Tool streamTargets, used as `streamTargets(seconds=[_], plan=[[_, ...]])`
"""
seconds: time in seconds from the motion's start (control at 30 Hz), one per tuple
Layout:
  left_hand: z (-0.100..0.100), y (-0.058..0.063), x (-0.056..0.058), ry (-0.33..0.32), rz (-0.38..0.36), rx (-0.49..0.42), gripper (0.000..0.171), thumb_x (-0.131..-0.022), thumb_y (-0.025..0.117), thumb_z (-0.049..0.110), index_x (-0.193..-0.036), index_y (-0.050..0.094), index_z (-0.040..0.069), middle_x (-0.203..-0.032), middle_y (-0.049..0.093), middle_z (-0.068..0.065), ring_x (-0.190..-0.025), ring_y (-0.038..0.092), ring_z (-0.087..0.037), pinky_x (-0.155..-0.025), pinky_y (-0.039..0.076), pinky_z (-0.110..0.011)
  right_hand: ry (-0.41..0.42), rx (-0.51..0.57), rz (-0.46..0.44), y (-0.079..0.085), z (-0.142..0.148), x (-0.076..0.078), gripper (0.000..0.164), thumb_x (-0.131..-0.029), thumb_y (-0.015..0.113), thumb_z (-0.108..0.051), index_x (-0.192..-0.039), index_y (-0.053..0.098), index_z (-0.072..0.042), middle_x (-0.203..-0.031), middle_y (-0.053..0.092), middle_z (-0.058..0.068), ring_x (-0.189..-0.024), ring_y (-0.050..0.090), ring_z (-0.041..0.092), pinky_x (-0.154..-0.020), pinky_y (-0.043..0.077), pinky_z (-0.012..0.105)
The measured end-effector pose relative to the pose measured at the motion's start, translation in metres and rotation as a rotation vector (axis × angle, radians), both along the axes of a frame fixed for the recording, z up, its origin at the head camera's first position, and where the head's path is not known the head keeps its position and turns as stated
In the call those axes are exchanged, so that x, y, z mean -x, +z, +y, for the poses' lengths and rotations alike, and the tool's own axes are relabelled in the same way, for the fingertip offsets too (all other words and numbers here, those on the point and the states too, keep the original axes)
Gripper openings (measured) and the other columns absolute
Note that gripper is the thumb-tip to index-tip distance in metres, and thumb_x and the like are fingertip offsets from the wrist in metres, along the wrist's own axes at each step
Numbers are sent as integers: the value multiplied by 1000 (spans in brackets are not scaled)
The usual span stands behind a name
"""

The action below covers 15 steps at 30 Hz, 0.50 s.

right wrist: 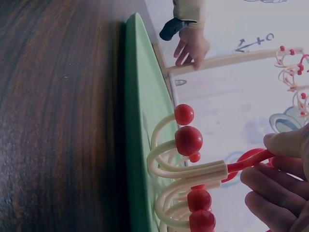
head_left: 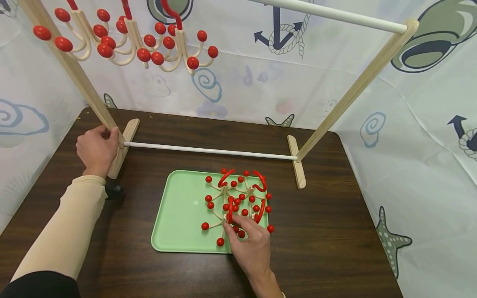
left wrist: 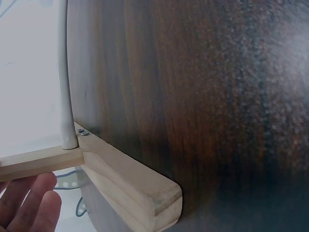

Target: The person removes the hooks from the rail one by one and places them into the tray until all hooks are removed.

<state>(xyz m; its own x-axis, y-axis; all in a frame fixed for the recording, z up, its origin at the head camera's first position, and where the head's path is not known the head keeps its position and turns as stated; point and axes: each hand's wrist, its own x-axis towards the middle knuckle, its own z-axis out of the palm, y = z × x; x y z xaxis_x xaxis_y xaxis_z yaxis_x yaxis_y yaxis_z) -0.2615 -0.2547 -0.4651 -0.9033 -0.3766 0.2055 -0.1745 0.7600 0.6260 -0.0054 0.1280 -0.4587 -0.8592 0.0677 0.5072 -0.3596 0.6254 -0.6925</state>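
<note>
My left hand (head_left: pixel 97 150) grips the base of the left wooden post (head_left: pixel 80 78) of an upright frame. In the left wrist view its fingers (left wrist: pixel 43 208) lie against the post (left wrist: pixel 38 162). My right hand (head_left: pixel 251 246) is over the green tray (head_left: pixel 179 215), where several cream-coloured hangers with curved arms, red ball tips and red hooks stand close together. Thumb and fingers pinch the red hook (right wrist: pixel 248 161) of one hanger (right wrist: pixel 193 171), which is upright in the head view. Its lower arms overlap the tray and neighbouring hangers.
Three similar hangers (head_left: pixel 182 45) hang at the upper left by red hooks. A white top rod (head_left: pixel 335 15) and a lower white rod (head_left: pixel 208 150) join the posts. The right wooden foot (head_left: pixel 297 162) stands on the dark table (head_left: pixel 328 231), with a printed curtain (head_left: pixel 238 91) behind.
</note>
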Motion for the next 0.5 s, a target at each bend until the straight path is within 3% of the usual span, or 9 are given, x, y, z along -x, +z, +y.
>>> streamTargets(seconds=[0.5], plan=[[0,1,-1,1,31,8,57,-99,45,45,-117,67,-4,-106,67,-28,-96,59,-48,-81,38,-58,72,-22,-55,1,4,-5,30,-80,82,-15,-108,75,-7,-97,75,2,-75,71,14,-69,55,26]])
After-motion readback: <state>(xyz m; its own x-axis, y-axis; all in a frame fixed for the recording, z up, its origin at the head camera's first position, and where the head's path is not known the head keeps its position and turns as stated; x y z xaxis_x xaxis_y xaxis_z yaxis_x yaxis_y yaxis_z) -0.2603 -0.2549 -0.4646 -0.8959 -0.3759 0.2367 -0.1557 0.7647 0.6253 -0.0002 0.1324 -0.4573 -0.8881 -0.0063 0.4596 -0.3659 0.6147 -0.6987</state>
